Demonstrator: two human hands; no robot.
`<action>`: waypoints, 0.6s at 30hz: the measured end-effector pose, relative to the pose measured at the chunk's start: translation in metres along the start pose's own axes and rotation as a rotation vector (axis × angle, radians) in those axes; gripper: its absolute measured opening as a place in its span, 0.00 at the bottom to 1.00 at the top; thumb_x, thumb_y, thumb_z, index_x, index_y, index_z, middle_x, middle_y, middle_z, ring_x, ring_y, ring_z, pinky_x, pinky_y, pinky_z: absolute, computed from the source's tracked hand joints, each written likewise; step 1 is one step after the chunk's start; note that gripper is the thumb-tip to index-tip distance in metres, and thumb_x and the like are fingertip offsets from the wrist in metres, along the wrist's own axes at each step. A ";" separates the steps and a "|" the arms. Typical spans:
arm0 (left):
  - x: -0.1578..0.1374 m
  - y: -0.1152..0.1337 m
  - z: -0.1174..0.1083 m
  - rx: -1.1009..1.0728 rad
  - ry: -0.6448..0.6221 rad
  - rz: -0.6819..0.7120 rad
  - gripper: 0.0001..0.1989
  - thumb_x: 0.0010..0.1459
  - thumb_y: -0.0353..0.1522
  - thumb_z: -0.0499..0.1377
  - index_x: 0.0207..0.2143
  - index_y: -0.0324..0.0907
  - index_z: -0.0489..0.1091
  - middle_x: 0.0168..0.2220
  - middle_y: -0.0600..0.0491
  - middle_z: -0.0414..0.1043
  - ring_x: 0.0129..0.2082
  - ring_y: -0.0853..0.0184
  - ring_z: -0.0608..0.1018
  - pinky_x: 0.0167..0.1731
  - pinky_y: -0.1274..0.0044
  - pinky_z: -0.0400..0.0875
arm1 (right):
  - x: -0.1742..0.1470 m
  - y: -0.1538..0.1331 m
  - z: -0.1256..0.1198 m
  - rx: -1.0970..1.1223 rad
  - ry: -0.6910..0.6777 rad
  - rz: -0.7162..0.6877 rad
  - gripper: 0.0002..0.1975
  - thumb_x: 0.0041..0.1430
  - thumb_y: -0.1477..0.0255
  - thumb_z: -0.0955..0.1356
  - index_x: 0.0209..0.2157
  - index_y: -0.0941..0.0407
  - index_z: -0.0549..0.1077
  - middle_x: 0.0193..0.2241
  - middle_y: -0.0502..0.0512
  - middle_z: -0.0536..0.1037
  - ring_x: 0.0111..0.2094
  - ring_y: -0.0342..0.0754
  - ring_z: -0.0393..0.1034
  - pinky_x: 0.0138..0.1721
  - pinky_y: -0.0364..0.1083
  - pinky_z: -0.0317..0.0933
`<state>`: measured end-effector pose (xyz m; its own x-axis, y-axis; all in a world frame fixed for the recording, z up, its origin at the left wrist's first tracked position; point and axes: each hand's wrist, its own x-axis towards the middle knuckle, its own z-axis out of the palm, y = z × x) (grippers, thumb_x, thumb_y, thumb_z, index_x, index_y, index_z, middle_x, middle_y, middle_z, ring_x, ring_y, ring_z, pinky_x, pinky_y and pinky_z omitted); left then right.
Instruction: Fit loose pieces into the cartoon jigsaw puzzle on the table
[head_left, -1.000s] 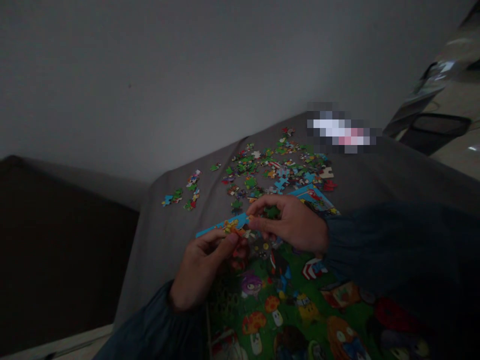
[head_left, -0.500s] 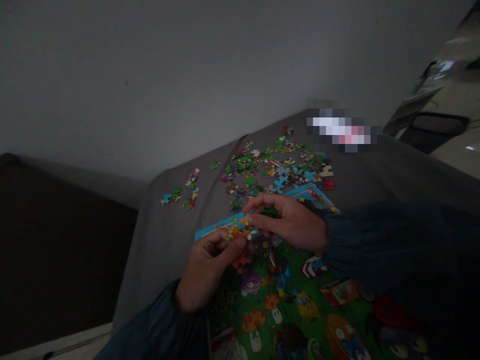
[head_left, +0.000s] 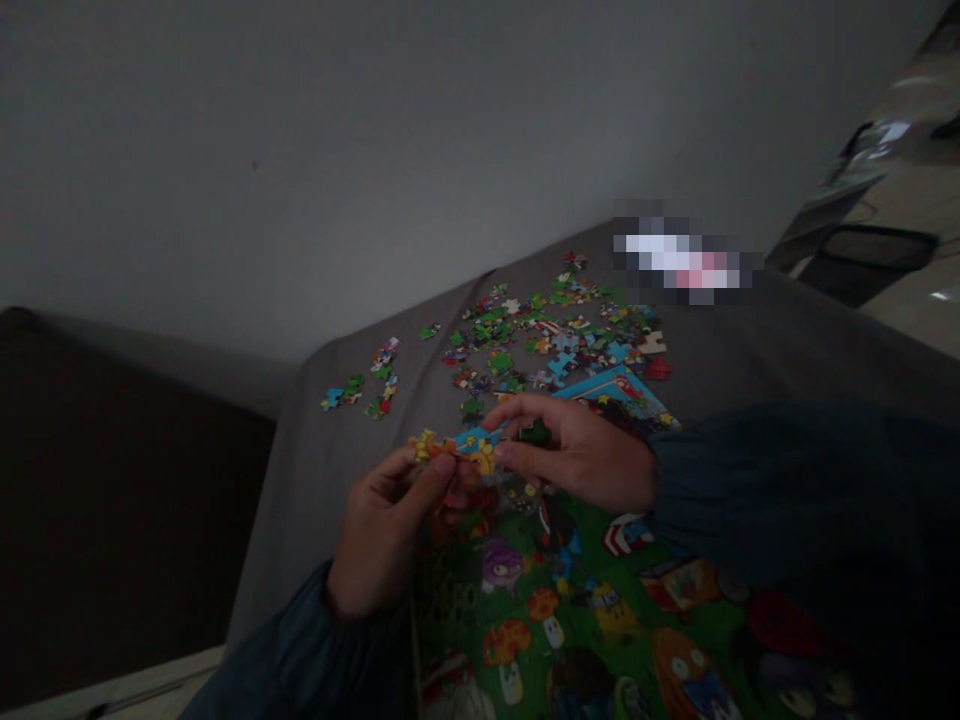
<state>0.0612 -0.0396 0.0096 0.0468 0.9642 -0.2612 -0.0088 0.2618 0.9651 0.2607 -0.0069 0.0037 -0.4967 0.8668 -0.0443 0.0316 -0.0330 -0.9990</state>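
Observation:
My left hand (head_left: 382, 535) pinches a yellow and orange jigsaw puzzle piece (head_left: 425, 446) between thumb and fingers, above the top left part of a picture sheet (head_left: 525, 600). Beside it, the thumb and forefinger of my right hand (head_left: 585, 450) grip a small yellow puzzle piece (head_left: 486, 459). A dark green puzzle piece (head_left: 535, 432) rests inside the curl of the right fingers. Under both hands, the colourful sheet shows cartoon plants and figures with a blue border along its far edge. Part of that border is covered by my hands.
Loose puzzle pieces (head_left: 499, 362) lie scattered beyond the sheet on a grey cloth-covered surface (head_left: 315, 490). A smaller group of pieces (head_left: 384, 375) sits to the left. A pale wall (head_left: 300, 170) rises behind. At the back right is a blurred-out object (head_left: 679, 262).
My left hand has moved left with its yellow and orange piece, away from the right hand, uncovering some blue border. The right hand has barely moved and keeps its pieces.

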 end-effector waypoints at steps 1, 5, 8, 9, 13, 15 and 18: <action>0.001 -0.001 -0.001 -0.004 0.033 0.009 0.08 0.52 0.37 0.64 0.31 0.42 0.74 0.24 0.57 0.74 0.21 0.75 0.73 0.21 0.85 0.67 | 0.000 0.000 0.000 -0.037 0.000 -0.012 0.13 0.58 0.71 0.67 0.44 0.59 0.71 0.29 0.49 0.71 0.22 0.38 0.62 0.22 0.40 0.58; 0.001 -0.002 0.000 0.077 0.021 -0.011 0.09 0.51 0.38 0.65 0.30 0.41 0.74 0.23 0.55 0.75 0.22 0.73 0.74 0.23 0.84 0.68 | 0.001 0.001 -0.002 -0.190 -0.007 -0.171 0.09 0.59 0.74 0.65 0.39 0.59 0.76 0.29 0.50 0.73 0.28 0.40 0.65 0.31 0.41 0.60; -0.001 0.000 0.003 0.163 -0.006 -0.030 0.11 0.49 0.38 0.66 0.27 0.39 0.73 0.22 0.54 0.75 0.21 0.72 0.73 0.23 0.82 0.68 | 0.000 0.002 -0.001 -0.214 0.015 -0.213 0.12 0.60 0.75 0.64 0.44 0.57 0.76 0.34 0.53 0.75 0.34 0.43 0.67 0.35 0.43 0.61; -0.002 0.001 0.005 0.182 -0.018 -0.039 0.11 0.48 0.39 0.66 0.26 0.39 0.73 0.22 0.54 0.75 0.22 0.72 0.74 0.24 0.82 0.69 | 0.000 0.002 -0.001 -0.193 0.021 -0.190 0.14 0.60 0.75 0.64 0.46 0.57 0.74 0.36 0.53 0.75 0.34 0.43 0.67 0.34 0.43 0.61; -0.004 0.006 0.009 0.197 -0.046 -0.065 0.12 0.47 0.39 0.67 0.25 0.39 0.72 0.23 0.53 0.76 0.23 0.70 0.75 0.25 0.80 0.70 | -0.001 0.001 -0.001 0.012 0.008 -0.039 0.22 0.56 0.75 0.67 0.53 0.57 0.67 0.38 0.53 0.73 0.28 0.40 0.67 0.30 0.42 0.62; -0.004 0.006 0.010 0.175 -0.046 -0.074 0.12 0.47 0.39 0.67 0.27 0.39 0.73 0.23 0.53 0.76 0.23 0.69 0.76 0.24 0.80 0.70 | 0.000 0.000 -0.001 0.073 -0.004 0.005 0.20 0.54 0.74 0.69 0.49 0.58 0.70 0.35 0.52 0.74 0.29 0.40 0.68 0.32 0.42 0.64; -0.004 0.004 0.009 0.127 -0.058 -0.081 0.11 0.48 0.38 0.67 0.28 0.39 0.73 0.23 0.54 0.76 0.22 0.72 0.74 0.22 0.83 0.68 | 0.002 -0.001 -0.002 0.047 0.032 0.034 0.13 0.51 0.73 0.71 0.40 0.59 0.74 0.31 0.51 0.75 0.28 0.40 0.68 0.32 0.42 0.64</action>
<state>0.0696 -0.0428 0.0149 0.1002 0.9350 -0.3402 0.1234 0.3276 0.9367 0.2617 -0.0042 0.0045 -0.4683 0.8801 -0.0784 0.0071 -0.0849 -0.9964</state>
